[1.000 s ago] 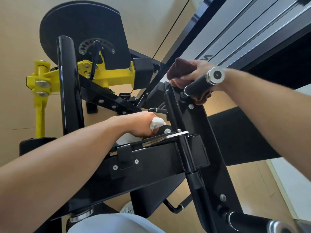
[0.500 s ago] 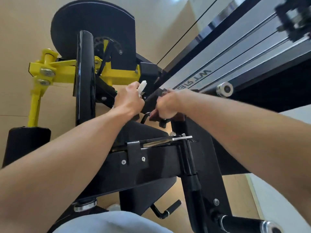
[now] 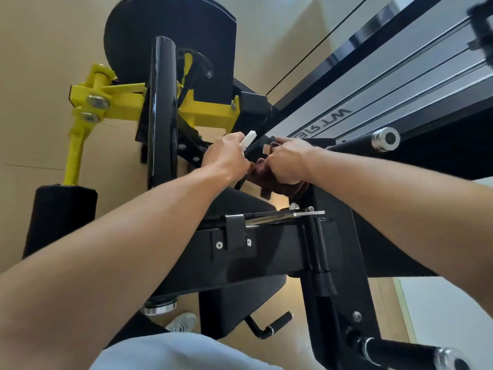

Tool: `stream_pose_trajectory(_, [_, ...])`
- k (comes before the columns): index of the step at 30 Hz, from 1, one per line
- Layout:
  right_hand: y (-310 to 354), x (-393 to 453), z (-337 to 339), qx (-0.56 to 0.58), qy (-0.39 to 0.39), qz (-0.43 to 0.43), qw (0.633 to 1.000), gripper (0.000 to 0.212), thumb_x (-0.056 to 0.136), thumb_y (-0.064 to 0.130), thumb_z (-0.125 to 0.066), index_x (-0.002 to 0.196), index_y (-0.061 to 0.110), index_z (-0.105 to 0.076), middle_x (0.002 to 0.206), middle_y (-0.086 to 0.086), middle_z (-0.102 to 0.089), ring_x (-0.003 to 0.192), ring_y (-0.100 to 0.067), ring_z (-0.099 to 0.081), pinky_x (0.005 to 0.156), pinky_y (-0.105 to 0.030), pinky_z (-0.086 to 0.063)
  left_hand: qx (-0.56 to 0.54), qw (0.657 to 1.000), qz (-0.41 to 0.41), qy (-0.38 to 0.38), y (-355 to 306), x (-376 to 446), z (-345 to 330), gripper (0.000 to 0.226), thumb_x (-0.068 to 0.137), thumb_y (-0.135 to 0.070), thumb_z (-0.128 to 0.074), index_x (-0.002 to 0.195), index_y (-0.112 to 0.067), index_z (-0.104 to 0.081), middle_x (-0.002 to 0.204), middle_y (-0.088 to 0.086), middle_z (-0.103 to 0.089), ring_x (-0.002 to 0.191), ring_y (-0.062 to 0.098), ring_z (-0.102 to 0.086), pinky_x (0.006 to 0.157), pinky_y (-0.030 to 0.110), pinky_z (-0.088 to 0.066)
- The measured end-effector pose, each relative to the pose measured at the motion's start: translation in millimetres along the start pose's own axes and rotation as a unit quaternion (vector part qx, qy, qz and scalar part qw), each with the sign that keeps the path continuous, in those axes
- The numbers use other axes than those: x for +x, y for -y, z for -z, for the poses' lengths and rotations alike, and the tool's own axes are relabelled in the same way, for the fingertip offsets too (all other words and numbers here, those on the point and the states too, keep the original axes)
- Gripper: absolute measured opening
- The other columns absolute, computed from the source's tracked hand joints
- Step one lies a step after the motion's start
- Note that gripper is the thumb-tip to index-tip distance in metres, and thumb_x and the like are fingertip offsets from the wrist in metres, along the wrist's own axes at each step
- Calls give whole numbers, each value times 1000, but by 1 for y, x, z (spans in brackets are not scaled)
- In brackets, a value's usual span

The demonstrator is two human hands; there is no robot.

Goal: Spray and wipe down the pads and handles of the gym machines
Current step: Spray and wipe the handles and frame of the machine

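Change: since a half-second ago, hands barely shifted, still together at the frame's centre; view closer
Left hand: curled round a white nozzle, tip pointing up and right
Right hand: gripping a brown cloth bunched against the black frame, touching the left hand's side
Handle: black grip with chrome cap, just right of the right hand, not held
Around: upright black tube left of the hands; yellow bracket behind it; black pad far left; second handle bottom right
Room: tan floor; white shoe below
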State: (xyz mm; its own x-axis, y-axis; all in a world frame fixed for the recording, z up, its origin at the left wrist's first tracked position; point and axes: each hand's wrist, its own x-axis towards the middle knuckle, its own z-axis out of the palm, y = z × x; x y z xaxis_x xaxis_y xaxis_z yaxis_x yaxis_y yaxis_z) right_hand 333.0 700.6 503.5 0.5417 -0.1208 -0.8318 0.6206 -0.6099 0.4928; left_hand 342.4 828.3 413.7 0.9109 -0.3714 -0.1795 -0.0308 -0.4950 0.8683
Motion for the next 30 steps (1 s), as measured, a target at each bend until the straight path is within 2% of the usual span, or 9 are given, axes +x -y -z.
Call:
stream_pose_trajectory(2, [12, -5, -15, 11, 68, 96, 993, 28, 104, 26, -50, 121, 12, -68, 115, -6, -67, 107, -24, -63, 101, -27, -50, 5, 1000, -6, -2, 1, -1, -1, 16, 96, -9, -61, 104, -20, -52, 95, 3, -55, 89, 26, -57, 73, 37, -46])
stream_pose_trajectory(4, [22, -8, -21, 42, 128, 131, 982, 30, 103, 18, -57, 129, 8, -67, 117, -9, -69, 93, -19, -60, 69, -7, -49, 5, 1000, -9, 0, 1, -1, -3, 17, 96, -9, -61, 110, -18, -57, 96, 3, -56, 89, 26, -58, 75, 39, -51])
stream_pose_trajectory(6, [23, -6, -16, 110, 72, 64, 989, 28, 99, 15, -62, 126, 12, -68, 98, -3, -67, 79, -16, -58, 54, -14, -44, 8, 1000, -7, 8, 2, -1, -4, 23, 95, -9, -60, 117, -17, -60, 96, 4, -58, 90, 28, -60, 79, 41, -55])
stream_pose_trajectory(11, [-5, -10, 18, 72, -173, -75, 979, 22, 104, 20, -55, 118, 12, -69, 96, -3, -64, 87, -22, -67, 72, -32, -53, 5, 1000, -9, 26, 1, 1, -5, 28, 89, -6, -59, 113, -19, -62, 98, 6, -64, 90, 32, -63, 77, 42, -56])
stream_pose_trajectory(18, [20, -19, -16, 204, 39, -4, 978, 32, 101, 22, -52, 126, 12, -69, 121, -9, -70, 106, -29, -66, 86, -33, -50, 3, 1000, -20, 12, 3, 4, -7, 29, 92, -10, -62, 119, -19, -63, 107, 10, -67, 95, 32, -65, 85, 49, -59])
stream_pose_trajectory(22, [26, -15, -15, 213, 84, 22, 973, 29, 101, 17, -58, 127, 7, -68, 125, -15, -69, 112, -33, -67, 68, -25, -49, 12, 1000, -21, 19, 6, 4, -11, 30, 92, -9, -61, 120, -20, -62, 107, 9, -66, 96, 31, -65, 82, 46, -59])
stream_pose_trajectory(24, [18, -6, -7, 157, 60, 6, 986, 24, 103, 14, -57, 123, 6, -67, 120, -10, -70, 98, -26, -64, 60, -20, -46, 16, 999, -17, 22, 7, 5, -13, 31, 93, -9, -59, 122, -20, -62, 108, 9, -66, 95, 29, -64, 80, 44, -58])
stream_pose_trajectory(27, [-6, 1, 0, 165, -93, -47, 981, 18, 102, 14, -56, 118, 11, -65, 109, -10, -67, 103, -28, -66, 86, -36, -55, 20, 999, -20, 33, 7, 6, -16, 33, 92, -9, -57, 123, -20, -63, 106, 9, -66, 93, 31, -63, 78, 41, -56])
stream_pose_trajectory(30, [-7, -2, -8, 128, -80, -67, 986, 29, 104, 22, -57, 130, 9, -62, 111, -4, -65, 114, -26, -65, 103, -39, -51, 15, 999, -20, 44, 7, 5, -16, 32, 90, -8, -61, 120, -19, -64, 106, 9, -67, 94, 30, -63, 82, 44, -57])
